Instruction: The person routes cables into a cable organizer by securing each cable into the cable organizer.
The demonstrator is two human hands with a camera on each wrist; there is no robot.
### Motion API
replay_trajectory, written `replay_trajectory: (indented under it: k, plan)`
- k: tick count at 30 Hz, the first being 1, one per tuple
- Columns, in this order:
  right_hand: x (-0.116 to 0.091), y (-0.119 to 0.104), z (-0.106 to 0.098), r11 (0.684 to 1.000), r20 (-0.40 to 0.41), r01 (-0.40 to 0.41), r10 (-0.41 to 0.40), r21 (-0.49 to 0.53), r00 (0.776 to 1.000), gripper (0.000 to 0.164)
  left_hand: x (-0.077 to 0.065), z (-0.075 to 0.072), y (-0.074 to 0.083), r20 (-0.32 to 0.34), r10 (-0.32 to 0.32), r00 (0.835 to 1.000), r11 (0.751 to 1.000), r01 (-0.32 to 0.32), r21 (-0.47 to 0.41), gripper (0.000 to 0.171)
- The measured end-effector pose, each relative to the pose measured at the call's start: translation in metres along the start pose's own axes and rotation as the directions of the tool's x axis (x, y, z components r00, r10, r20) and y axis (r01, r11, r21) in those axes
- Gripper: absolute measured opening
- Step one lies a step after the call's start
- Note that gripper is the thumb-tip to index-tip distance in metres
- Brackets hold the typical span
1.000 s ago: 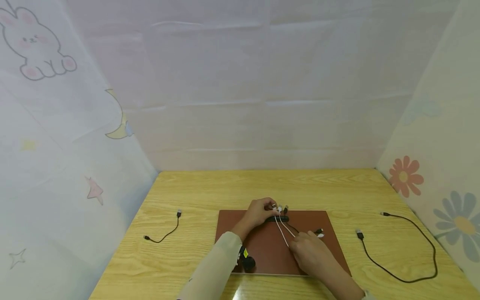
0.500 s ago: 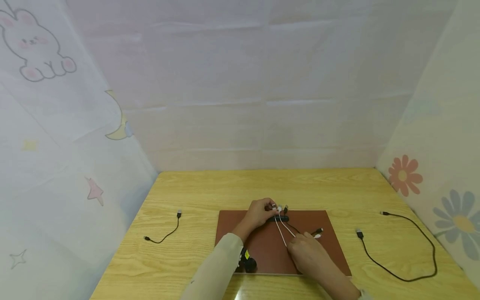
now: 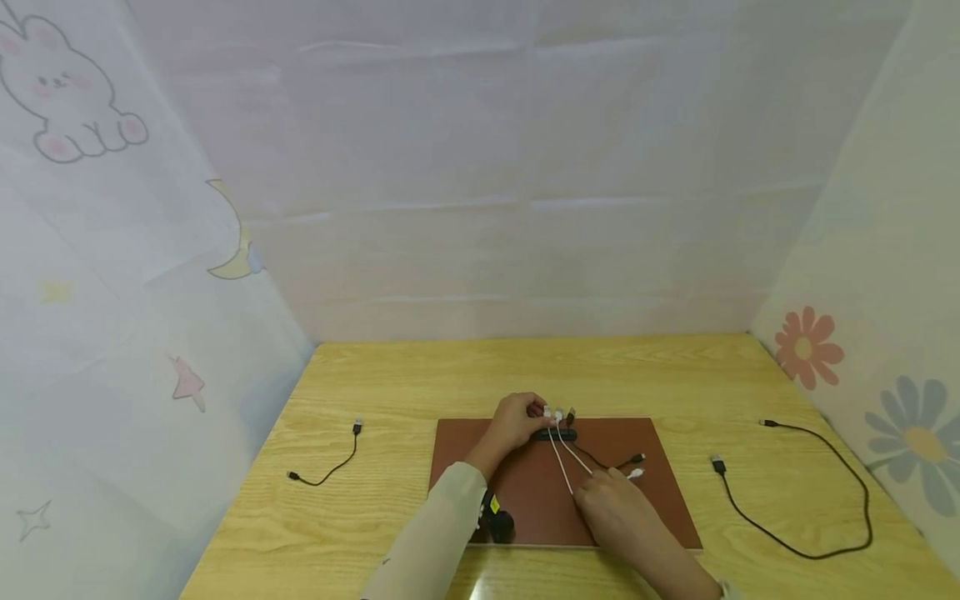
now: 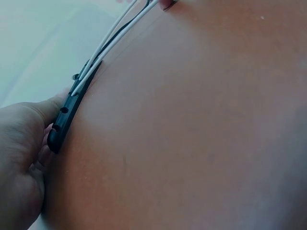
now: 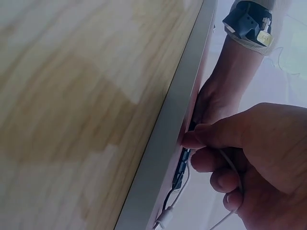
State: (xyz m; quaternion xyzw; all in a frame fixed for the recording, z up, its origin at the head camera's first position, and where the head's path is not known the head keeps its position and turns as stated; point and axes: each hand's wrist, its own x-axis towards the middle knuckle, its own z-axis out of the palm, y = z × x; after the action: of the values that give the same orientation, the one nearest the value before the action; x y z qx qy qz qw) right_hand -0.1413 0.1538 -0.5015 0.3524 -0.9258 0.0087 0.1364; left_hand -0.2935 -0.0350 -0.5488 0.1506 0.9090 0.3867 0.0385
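A black slotted cable holder [image 3: 564,435] lies near the far edge of a brown board [image 3: 536,500]. Two white USB cables and a black one pass through its slots, plugs pointing away. My left hand [image 3: 513,427] is at the holder's left end, finger and thumb pinching the leftmost white USB cable [image 3: 558,461] by its plug. In the left wrist view the fingertips are hidden behind the holder [image 4: 61,120]. My right hand [image 3: 618,510] grips a white cable [image 5: 234,165] lower on the board; it runs across the curled fingers.
A short black USB cable [image 3: 347,460] lies on the wooden table [image 3: 420,375] at the left. A longer black cable [image 3: 780,546] curves at the right. Black and white connector ends [image 3: 636,472] rest near the board's right side. A black wrist camera [image 3: 501,525] sits by the left sleeve.
The right hand has shifted slightly left and down with the white cable. More of the black and white connector ends shows beside it. The left hand stays nearly still at the holder.
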Motion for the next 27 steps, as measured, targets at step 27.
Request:
replay_trajectory:
  k: [27]
  plan:
    - [-0.013,-0.017,-0.005,0.990,0.188,-0.141,0.134,0.022,0.973,0.026,0.000,0.000,0.001,0.032,0.010,0.999,0.998,-0.012,0.064,0.035]
